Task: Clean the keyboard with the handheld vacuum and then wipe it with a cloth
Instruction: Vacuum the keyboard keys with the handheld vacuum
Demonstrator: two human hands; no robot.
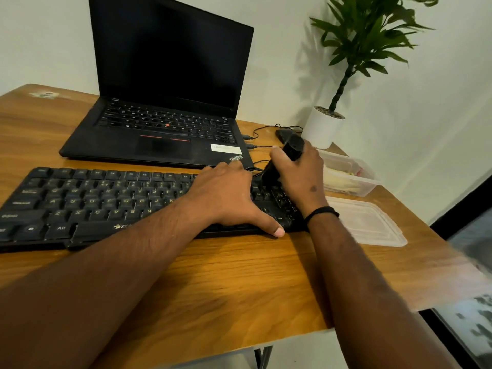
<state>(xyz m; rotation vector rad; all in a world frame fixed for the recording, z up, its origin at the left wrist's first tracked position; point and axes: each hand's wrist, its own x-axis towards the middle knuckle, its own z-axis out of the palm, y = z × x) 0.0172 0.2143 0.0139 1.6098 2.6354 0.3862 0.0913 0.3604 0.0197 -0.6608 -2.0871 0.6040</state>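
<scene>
Vacuum (286, 158): gripped by right hand (298, 171), nozzle at keyboard's (106, 203) 3 o'clock end.
Left hand (226, 201): laid flat, fingers spread, on keys.

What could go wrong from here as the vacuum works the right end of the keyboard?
The handheld vacuum in the right hand sits close to thin cables; its nozzle might snag them. The left hand lies flat across the keyboard, so covered keys may go uncleaned.

Laptop (165, 102) (lid open), potted plant (343, 75), container (348, 174) on table (239, 283)
</scene>
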